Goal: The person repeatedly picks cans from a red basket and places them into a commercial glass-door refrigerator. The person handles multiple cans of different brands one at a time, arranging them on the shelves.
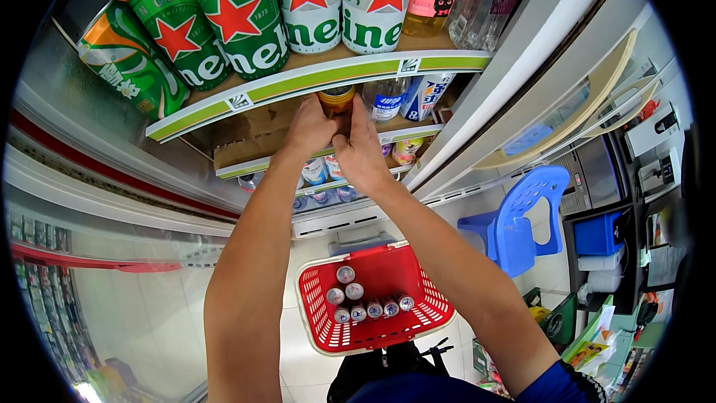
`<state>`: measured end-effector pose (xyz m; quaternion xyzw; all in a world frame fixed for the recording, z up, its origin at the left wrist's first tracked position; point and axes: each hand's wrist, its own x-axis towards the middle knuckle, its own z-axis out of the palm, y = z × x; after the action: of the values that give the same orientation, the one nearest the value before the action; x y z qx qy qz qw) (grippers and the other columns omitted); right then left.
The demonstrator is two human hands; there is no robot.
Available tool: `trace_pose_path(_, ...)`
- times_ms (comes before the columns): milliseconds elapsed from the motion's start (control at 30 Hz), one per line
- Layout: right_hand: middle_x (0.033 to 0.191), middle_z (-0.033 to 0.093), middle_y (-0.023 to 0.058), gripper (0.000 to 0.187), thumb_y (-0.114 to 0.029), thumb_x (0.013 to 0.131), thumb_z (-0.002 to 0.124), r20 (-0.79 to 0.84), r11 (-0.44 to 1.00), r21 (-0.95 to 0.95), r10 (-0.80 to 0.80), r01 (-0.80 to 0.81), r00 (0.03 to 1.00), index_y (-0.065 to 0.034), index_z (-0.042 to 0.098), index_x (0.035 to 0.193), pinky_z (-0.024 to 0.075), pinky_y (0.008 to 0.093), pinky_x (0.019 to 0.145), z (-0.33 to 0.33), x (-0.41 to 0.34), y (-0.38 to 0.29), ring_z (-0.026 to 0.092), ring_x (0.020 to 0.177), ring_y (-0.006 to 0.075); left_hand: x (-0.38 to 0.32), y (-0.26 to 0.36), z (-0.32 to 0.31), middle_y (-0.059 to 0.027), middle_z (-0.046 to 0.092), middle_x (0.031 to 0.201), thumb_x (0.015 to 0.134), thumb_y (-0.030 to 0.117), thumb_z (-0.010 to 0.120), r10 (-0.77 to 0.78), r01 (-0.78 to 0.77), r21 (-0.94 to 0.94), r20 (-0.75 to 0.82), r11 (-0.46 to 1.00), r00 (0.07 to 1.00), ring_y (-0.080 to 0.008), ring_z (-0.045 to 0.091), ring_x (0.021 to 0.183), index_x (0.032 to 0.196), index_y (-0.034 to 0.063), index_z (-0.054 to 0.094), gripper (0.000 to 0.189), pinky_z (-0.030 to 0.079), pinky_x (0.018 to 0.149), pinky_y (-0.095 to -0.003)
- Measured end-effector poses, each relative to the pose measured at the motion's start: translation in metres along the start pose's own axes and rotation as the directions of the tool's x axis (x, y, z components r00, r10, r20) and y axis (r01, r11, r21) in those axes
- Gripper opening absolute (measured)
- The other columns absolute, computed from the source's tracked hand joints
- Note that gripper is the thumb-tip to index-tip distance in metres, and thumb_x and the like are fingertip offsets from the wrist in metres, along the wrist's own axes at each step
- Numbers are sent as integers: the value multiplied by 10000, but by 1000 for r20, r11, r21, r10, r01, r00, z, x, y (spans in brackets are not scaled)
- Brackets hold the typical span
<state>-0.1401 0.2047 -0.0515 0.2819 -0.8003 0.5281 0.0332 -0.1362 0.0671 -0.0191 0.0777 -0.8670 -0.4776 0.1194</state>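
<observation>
My left hand (315,127) and my right hand (362,148) reach into a refrigerated display cabinet, on the shelf (246,151) below the beer cans. Between them stands an amber-and-gold drink can (337,102), partly covered by my fingers and the shelf edge above. The left hand presses on its left side with curled fingers. My right hand lies along the other side, its fingers straighter. Just right of it are a clear bottle with a blue label (388,99) and a blue-and-white can (427,96). Below my arms, a red plastic shopping basket (312,313) holds several upright cans (374,308).
Green Heineken cans (238,17) and silver ones (309,5) line the upper shelf, above my hands. Lower shelves hold more drinks (315,172). The cabinet frame (447,140) rises at the right. A blue plastic chair (517,224) stands beyond my right arm. Glass doors (140,302) are at left.
</observation>
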Motion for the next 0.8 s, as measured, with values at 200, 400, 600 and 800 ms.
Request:
trace_pose_path(200, 1518, 341, 338, 769, -89, 894, 532, 53, 998, -6, 68, -68, 996, 99, 168, 1544, 285, 410, 1190, -4, -3, -15, 358, 1416, 441, -17, -3, -7, -259, 582, 1365, 772, 145, 817, -34, 34, 5, -90, 999, 995, -337, 573, 1283, 1442, -46, 395, 815, 447, 1068, -373)
trace_pose_path(400, 1489, 423, 297, 704, -51, 894, 596, 28, 996, 87, -29, 27, 999, 64, 287, 1515, 351, 430, 1149, -42, -62, -10, 436, 1380, 425, -112, 15, 11, -234, 466, 1512, 874, 83, 740, 199, -173, 118, -274, 978, 941, -337, 457, 1407, 1458, -12, 455, 656, 391, 1134, -403)
trace_pose_path(600, 1400, 531, 242, 560, 4, 891, 600, 139, 998, 20, -54, 51, 989, 14, 449, 1430, 398, 431, 1105, -77, -185, 18, 506, 1314, 397, -264, 0, 41, -187, 477, 1522, 909, -1, 667, -18, 12, -27, -223, 1000, 975, -317, 449, 1420, 1422, 27, 523, 534, 417, 1113, -401)
trace_pose_path(800, 1339, 561, 243, 532, -15, 882, 611, 362, 990, -54, 140, -129, 922, -20, 494, 1401, 449, 458, 1064, -57, -311, 73, 540, 1238, 421, -387, -44, 121, -218, 505, 1474, 925, 6, 663, -497, 410, -377, -170, 831, 851, -310, 529, 1339, 1428, -29, 478, 536, 488, 1060, -386)
